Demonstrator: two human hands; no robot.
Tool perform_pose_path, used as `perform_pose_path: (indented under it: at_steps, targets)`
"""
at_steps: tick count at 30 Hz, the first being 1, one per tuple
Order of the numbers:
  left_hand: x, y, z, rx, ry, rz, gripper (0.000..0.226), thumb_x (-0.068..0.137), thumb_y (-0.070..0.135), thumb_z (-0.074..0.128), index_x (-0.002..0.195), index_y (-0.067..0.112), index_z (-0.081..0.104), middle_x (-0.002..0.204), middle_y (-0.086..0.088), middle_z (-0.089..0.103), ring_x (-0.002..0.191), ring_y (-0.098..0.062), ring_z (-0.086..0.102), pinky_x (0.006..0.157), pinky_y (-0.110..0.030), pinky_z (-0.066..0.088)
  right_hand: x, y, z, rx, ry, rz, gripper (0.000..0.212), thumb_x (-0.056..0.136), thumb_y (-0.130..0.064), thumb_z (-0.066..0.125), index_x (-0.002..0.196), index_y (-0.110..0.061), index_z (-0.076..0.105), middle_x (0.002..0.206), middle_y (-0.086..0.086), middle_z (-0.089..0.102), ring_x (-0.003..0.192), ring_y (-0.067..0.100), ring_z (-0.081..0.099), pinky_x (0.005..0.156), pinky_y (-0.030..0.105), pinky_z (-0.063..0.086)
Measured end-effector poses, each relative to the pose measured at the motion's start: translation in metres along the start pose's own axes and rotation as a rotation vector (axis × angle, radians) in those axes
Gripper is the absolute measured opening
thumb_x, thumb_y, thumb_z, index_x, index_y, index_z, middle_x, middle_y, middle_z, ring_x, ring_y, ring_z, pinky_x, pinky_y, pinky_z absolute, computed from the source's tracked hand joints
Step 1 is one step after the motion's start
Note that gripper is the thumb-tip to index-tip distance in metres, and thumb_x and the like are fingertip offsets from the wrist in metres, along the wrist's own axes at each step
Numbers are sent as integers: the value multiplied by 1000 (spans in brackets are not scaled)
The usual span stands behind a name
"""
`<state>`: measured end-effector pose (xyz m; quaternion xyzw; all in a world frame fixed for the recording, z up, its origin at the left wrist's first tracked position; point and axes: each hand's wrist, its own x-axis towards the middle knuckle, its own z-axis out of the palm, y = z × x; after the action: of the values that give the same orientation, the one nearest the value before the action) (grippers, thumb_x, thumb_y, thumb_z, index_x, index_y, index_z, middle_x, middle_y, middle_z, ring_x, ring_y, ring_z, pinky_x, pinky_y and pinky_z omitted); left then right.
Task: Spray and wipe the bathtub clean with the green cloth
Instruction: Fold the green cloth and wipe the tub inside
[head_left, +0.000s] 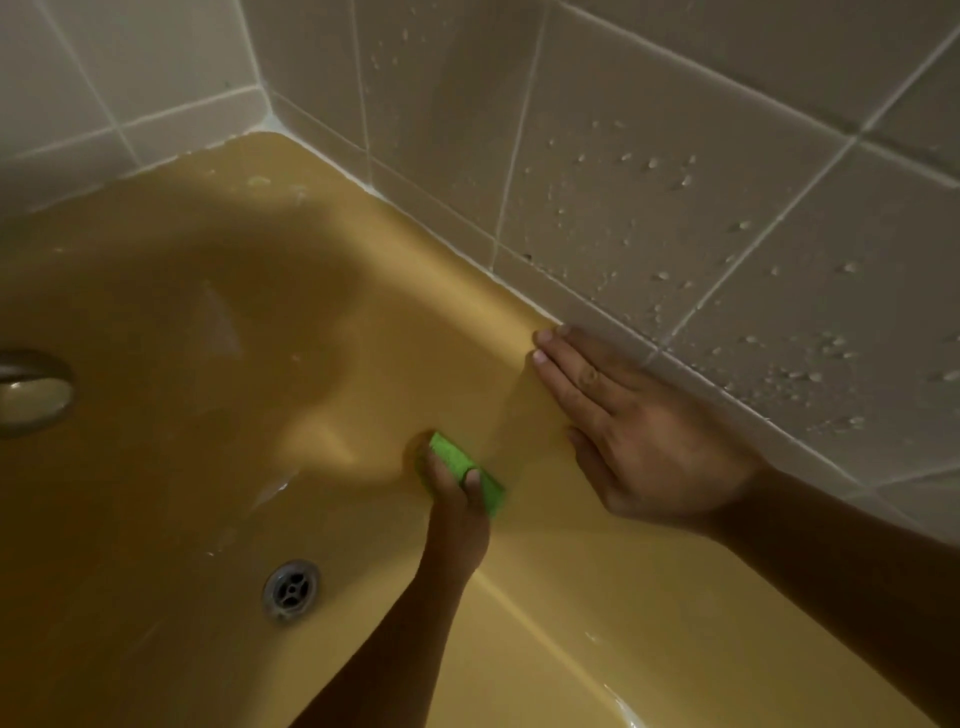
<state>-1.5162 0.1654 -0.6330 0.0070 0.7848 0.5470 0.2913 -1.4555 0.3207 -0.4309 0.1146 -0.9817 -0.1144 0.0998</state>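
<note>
The yellow bathtub (410, 228) fills the view, its inner walls and floor wet in places. My left hand (457, 519) reaches down into the tub and grips a folded green cloth (458, 460), holding it against the inner side wall just below the rim. My right hand (644, 436) lies flat, palm down, on the tub's rim beside the tiled wall, fingers straight and pointing towards the far corner. No spray bottle is in view.
White wall tiles (675, 182) dotted with water droplets run along the rim on the right and behind the far corner. A chrome drain (291, 590) sits in the tub floor. A round chrome fitting (31, 392) shows at the left edge.
</note>
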Motion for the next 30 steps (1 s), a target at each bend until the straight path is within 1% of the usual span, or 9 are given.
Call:
perform_pose_path:
  at_steps: [4,6,8,10,15,18,22,26,30]
  targets:
    - [20,-29,7,-47,20,-86,77,108,15,45,165,23,-7,163,-22,27,137,-39,47,112,-45,42,-1,0,1,-2,20,4,75,89,-11,65,154,10,34,162,28,33,154,39,27,128,44,22]
    - [23,-28,10,-113,101,-124,73,106,9,48,165,19,5,157,-20,36,132,-38,51,108,-41,44,-1,-1,2,12,21,15,74,89,-9,65,154,10,35,161,28,36,153,39,30,127,44,24]
    - [19,-15,15,-275,156,-162,70,104,10,50,164,26,18,150,-15,48,123,-34,57,107,-46,49,-1,0,3,17,43,20,74,87,-7,66,152,11,37,159,29,39,151,40,33,127,43,25]
    - [4,3,19,-430,201,-165,67,103,19,56,162,35,28,149,-6,52,123,-28,59,109,-49,50,0,-2,4,9,71,17,73,84,-6,68,149,14,40,155,31,43,147,43,37,127,39,22]
    - [-46,75,18,-569,113,146,74,80,62,71,148,48,46,145,6,61,126,-20,64,105,-55,53,-39,0,-5,28,57,44,70,88,-5,65,151,12,39,155,30,43,147,42,38,127,39,23]
    - [-63,113,12,-545,5,302,77,84,61,70,153,50,38,143,10,63,126,-15,64,103,-52,55,-82,4,-14,-24,32,16,69,92,-9,59,154,10,35,161,28,35,152,41,32,125,45,28]
    - [-77,102,18,-313,44,377,82,88,70,62,158,49,25,150,8,58,132,-8,59,108,-39,52,-90,2,-17,-59,27,23,74,90,-13,62,155,8,34,162,27,33,154,39,29,126,44,25]
    - [-70,54,30,-131,87,228,77,99,56,60,163,31,27,141,0,64,126,-15,62,106,-30,49,-88,3,-15,-88,7,20,79,89,-16,67,155,9,32,163,27,30,155,38,27,127,43,22]
    - [-56,5,41,-33,35,53,77,105,50,52,166,25,13,148,-14,58,131,-28,59,105,-29,45,-87,3,-14,-117,4,-7,77,92,-18,66,155,11,31,163,29,29,155,38,25,127,44,21]
